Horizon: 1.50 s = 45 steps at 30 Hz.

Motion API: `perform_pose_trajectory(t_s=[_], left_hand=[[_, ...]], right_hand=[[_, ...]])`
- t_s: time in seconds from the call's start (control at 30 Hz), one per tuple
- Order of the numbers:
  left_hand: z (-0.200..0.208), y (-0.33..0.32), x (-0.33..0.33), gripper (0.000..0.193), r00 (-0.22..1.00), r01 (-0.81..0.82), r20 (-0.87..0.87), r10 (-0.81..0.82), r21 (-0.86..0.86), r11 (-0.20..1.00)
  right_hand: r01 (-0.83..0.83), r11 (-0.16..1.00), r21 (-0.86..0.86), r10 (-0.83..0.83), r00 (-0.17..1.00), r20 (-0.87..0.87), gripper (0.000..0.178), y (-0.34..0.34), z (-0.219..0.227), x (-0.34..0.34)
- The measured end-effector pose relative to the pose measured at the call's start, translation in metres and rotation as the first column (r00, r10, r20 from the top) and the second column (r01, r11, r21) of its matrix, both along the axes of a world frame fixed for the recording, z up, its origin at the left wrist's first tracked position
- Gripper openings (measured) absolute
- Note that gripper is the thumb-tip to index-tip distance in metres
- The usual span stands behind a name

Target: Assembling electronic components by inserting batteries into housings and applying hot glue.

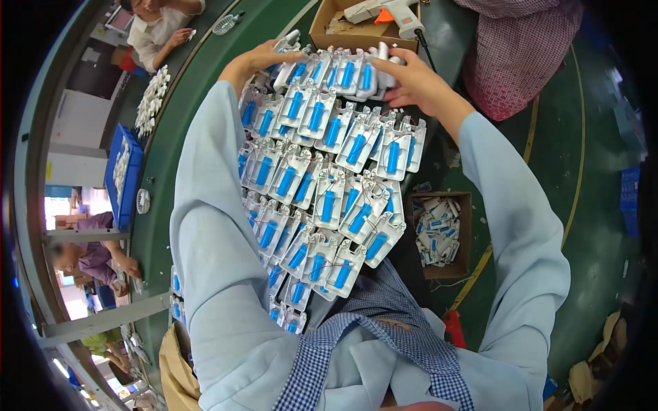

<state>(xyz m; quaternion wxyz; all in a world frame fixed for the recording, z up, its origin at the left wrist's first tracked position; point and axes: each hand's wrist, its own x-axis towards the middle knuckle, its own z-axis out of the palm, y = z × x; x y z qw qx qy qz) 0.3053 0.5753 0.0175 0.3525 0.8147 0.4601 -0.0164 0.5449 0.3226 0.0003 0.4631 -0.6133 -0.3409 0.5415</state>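
Note:
Rows of white plastic housings (pixel 326 204), each with a blue cylindrical battery and thin wires, lie overlapping in front of me. At the far end, a row of the same housings (pixel 347 74) sits between my hands. My left hand (pixel 259 61) curls round the left end of that row, its fingertips partly hidden among the white parts. My right hand (pixel 416 81) grips the right end, thumb over the top and the other fingers lower on the side. White pieces stick up beside the right thumb.
Beyond the rows, a cardboard box (pixel 329 33) holds a white glue gun (pixel 391 14) with an orange trigger. A carton of small white and blue parts (pixel 468 233) stands at right. Across the green belt (pixel 157 212) are a blue tray (pixel 130 154) and co-workers. Another person's patterned clothing (pixel 510 61) is close at far right.

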Motion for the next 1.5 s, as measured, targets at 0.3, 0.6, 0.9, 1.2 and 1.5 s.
perform_pose_trajectory(t_s=[0.3, 0.6, 0.9, 1.2, 1.5], left_hand=[[0.020, -0.034, 0.001, 0.071, 0.880, -0.077, 0.375, 0.293, -0.496, 0.865], [0.018, -0.029, -0.006, 0.052, 0.807, -0.018, 0.472, 0.354, -0.581, 0.814], [0.104, -0.056, 0.027, 0.032, 0.684, 0.068, 0.680, 0.264, -0.419, 0.905], [0.102, -0.236, 0.107, 0.043, 0.818, 0.435, 0.575, 0.036, -0.657, 0.616], [-0.081, -0.400, 0.172, 0.057, 0.913, 0.369, 0.373, -0.166, -0.580, 0.726]], right_hand=[[0.235, 0.960, 0.152, -0.147, 0.886, -0.439, 0.105, 0.050, -0.007, -0.062], [0.202, 0.924, 0.326, 0.065, 0.755, -0.652, 0.089, 0.088, -0.019, -0.074], [0.251, 0.836, 0.488, 0.147, 0.755, -0.639, 0.031, 0.048, 0.082, -0.053], [0.375, 0.823, 0.427, 0.042, 0.710, -0.703, 0.037, -0.157, 0.060, -0.003], [0.589, 0.807, -0.049, -0.454, 0.564, -0.690, 0.067, -0.338, -0.148, 0.030]])
